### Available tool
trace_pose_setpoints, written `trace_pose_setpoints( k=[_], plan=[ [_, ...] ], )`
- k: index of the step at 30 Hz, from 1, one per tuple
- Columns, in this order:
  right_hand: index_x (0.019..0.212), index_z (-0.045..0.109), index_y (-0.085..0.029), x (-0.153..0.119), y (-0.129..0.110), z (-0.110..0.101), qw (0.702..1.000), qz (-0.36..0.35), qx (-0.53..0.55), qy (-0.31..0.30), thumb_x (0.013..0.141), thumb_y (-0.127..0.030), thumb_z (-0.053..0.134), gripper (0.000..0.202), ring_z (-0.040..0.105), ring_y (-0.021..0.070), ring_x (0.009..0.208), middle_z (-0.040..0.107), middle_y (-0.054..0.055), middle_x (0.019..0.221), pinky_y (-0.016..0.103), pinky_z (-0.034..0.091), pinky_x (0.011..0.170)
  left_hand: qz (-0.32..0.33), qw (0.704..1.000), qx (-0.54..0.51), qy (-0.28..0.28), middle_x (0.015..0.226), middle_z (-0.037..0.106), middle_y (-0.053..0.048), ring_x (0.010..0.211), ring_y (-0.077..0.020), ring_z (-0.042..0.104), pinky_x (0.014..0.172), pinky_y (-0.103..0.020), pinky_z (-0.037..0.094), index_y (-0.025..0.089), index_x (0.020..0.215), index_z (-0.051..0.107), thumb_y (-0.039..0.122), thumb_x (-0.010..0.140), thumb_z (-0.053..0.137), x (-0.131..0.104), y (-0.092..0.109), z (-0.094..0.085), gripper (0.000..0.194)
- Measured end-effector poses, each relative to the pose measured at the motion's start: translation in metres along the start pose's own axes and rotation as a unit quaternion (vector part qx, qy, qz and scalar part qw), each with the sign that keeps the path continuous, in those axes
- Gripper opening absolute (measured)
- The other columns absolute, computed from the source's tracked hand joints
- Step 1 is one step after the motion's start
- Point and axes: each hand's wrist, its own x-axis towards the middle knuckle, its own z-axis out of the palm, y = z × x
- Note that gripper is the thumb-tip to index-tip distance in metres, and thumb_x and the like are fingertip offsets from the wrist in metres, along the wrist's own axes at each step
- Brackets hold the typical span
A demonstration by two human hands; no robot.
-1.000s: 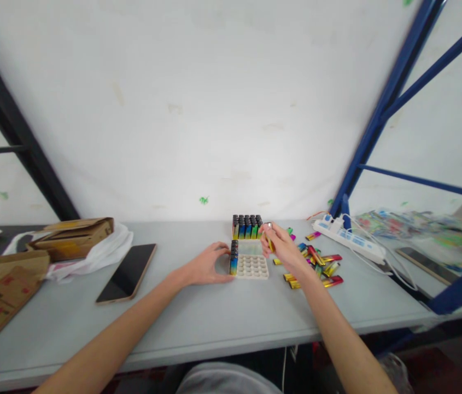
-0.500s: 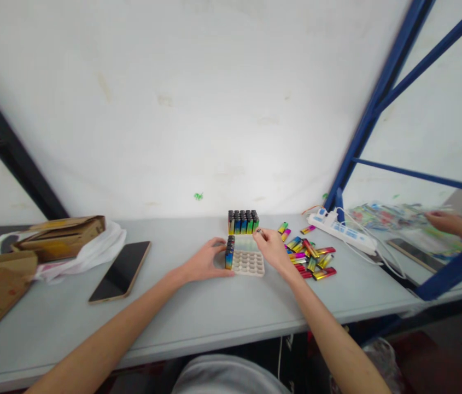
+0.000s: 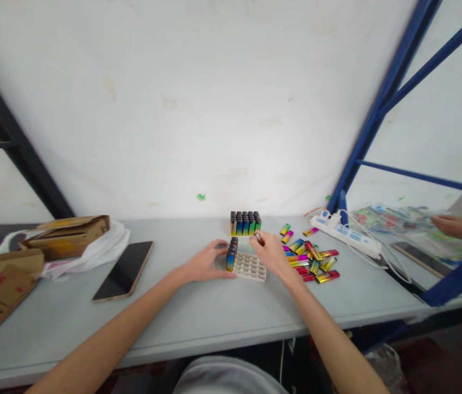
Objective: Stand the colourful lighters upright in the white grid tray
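A white tray (image 3: 250,268) with rows of round-edged slots lies on the table. Along its left side, several blue-and-gold lighters (image 3: 231,259) with black tops stand upright in a row. My left hand (image 3: 204,264) is curved around that side, thumb at the tray's near left corner and fingers by the far end of the row, steadying the tray. Over the tray's far right part, my right hand (image 3: 270,253) pinches a lighter (image 3: 259,238); its top end shows and the rest is hidden by the fingers. Right of this hand, loose colourful lighters (image 3: 313,254) lie in a pile.
A block of upright lighters (image 3: 246,224) stands behind the tray near the wall. A phone (image 3: 124,271), cardboard boxes (image 3: 66,236) and a white bag (image 3: 110,243) are left. A power strip (image 3: 345,234), a blue frame (image 3: 458,271) and another person's hand (image 3: 460,227) are right.
My right hand has come slightly lower and to the left, over the tray, with the lighter still pinched. The left hand stays at the tray; the whole view has shifted a little.
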Motion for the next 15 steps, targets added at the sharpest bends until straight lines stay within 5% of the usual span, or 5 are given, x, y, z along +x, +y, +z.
trace_pose_setpoints(
  k=[2, 7, 10, 15],
  plan=[
    [0.070, 0.044, -0.022, -0.0005, -0.0017, 0.0014, 1.000, -0.006, 0.003, -0.014, 0.100, -0.048, 0.047, 0.039, 0.040, 0.0135, 0.059, 0.046, -0.005, 0.061, 0.028, 0.025, 0.059, -0.005, 1.000, 0.000, -0.002, 0.145, 0.057, -0.015, 0.135, -0.0381, 0.055, 0.120, -0.049, 0.041, 0.020, 0.129, 0.070, 0.063, 0.074, 0.084, -0.0002, -0.0008, 0.0007, 0.072],
    [0.082, 0.053, -0.021, -0.0022, -0.0006, 0.0018, 0.980, -0.117, 0.014, -0.160, 0.108, -0.045, 0.043, 0.036, 0.055, 0.0174, 0.076, 0.060, 0.000, 0.079, 0.028, 0.039, 0.070, -0.015, 1.000, -0.005, -0.009, 0.151, 0.052, -0.016, 0.137, -0.0388, 0.054, 0.121, -0.050, 0.040, 0.019, 0.127, 0.071, 0.059, 0.071, 0.088, -0.0013, 0.0017, 0.0006, 0.071],
    [0.081, 0.057, -0.020, -0.0031, -0.0001, 0.0012, 0.978, -0.150, -0.024, -0.143, 0.109, -0.046, 0.044, 0.040, 0.058, 0.0191, 0.085, 0.062, 0.004, 0.086, 0.029, 0.042, 0.078, -0.008, 1.000, -0.009, -0.012, 0.153, 0.051, -0.016, 0.139, -0.0389, 0.052, 0.122, -0.051, 0.040, 0.019, 0.129, 0.070, 0.057, 0.071, 0.088, -0.0021, 0.0047, -0.0002, 0.072],
    [0.080, 0.060, -0.019, -0.0016, 0.0024, 0.0015, 0.985, -0.104, -0.074, -0.117, 0.109, -0.042, 0.045, 0.040, 0.059, 0.0181, 0.075, 0.065, 0.003, 0.077, 0.029, 0.039, 0.073, -0.017, 1.000, -0.013, -0.023, 0.152, 0.052, -0.015, 0.139, -0.0384, 0.052, 0.122, -0.051, 0.040, 0.020, 0.131, 0.070, 0.056, 0.072, 0.087, -0.0027, 0.0074, -0.0012, 0.071]
  ],
)
